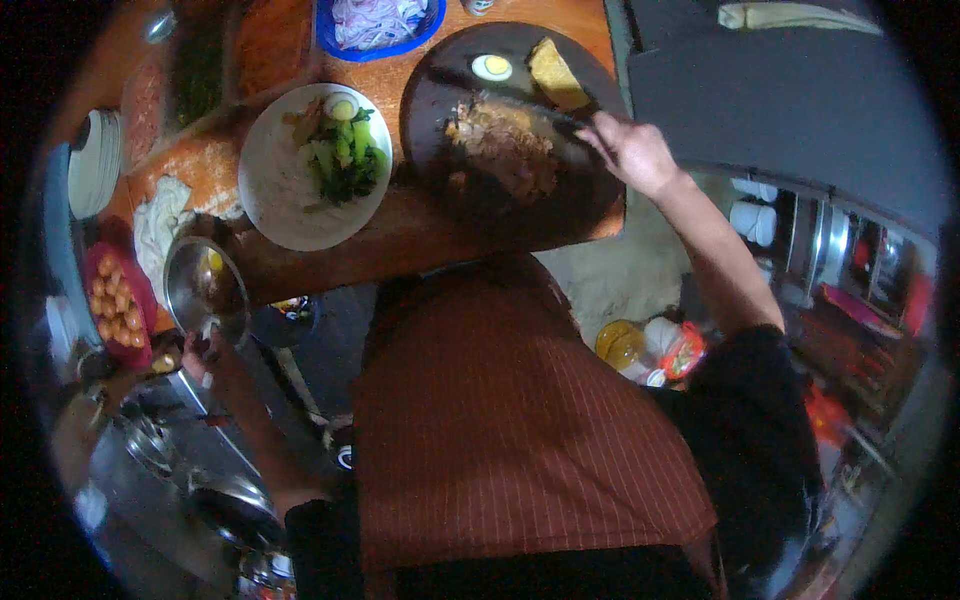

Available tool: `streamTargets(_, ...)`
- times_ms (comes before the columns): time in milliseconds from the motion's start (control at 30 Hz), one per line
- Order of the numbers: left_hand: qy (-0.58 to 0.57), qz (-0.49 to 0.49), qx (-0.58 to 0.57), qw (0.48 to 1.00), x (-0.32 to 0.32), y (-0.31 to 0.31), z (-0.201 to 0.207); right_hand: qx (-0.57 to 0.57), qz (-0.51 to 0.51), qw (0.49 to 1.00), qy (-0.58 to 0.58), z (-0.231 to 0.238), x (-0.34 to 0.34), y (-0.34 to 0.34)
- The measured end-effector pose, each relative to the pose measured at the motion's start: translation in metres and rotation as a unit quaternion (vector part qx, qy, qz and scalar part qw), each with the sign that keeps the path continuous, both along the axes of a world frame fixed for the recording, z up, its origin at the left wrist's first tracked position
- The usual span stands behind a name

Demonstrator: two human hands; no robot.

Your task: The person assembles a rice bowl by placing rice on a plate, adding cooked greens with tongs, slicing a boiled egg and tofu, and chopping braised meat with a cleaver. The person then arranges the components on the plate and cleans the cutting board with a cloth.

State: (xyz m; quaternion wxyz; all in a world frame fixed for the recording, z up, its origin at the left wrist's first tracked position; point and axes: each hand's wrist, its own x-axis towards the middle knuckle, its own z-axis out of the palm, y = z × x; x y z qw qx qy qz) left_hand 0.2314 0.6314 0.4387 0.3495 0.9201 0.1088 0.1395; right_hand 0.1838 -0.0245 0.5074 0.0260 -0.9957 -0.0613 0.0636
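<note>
My right hand (635, 155) is closed around the dark handle of a knife (583, 131), above a round dark chopping board (430, 115). Its blade is dim and hard to make out. Chopped brown meat (515, 155) lies spread over the middle of the board. Behind it are a halved boiled egg (491, 67) and a yellow wedge of food (557, 75). Low on the left, my left hand (208, 362) grips the near edge of a metal bowl (234, 300) with something yellow inside. Between the hands stands a white plate (300, 241) with pale noodles, leafy greens and half an egg.
A blue basket (436, 22) of sliced purple onion stands at the back. Trays of greens (196, 70) and pinkish food fill the far left. Near the left edge are a red basket (146, 300) of eggs and stacked plates (97, 165). A grey surface (780, 110) lies at the right.
</note>
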Motion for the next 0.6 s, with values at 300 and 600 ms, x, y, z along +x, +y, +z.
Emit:
streamTargets(300, -0.005, -0.276, 0.017, 0.961, -0.055, -0.307, -0.011, 0.084, 0.120, 0.989, -0.008, -0.035, 0.019, -0.039)
streamTargets(600, 0.057, -0.219, -0.101, 0.969, -0.028, -0.409, -0.031, 0.079, -0.003, 0.986, 0.146, -0.012, -0.023, -0.005)
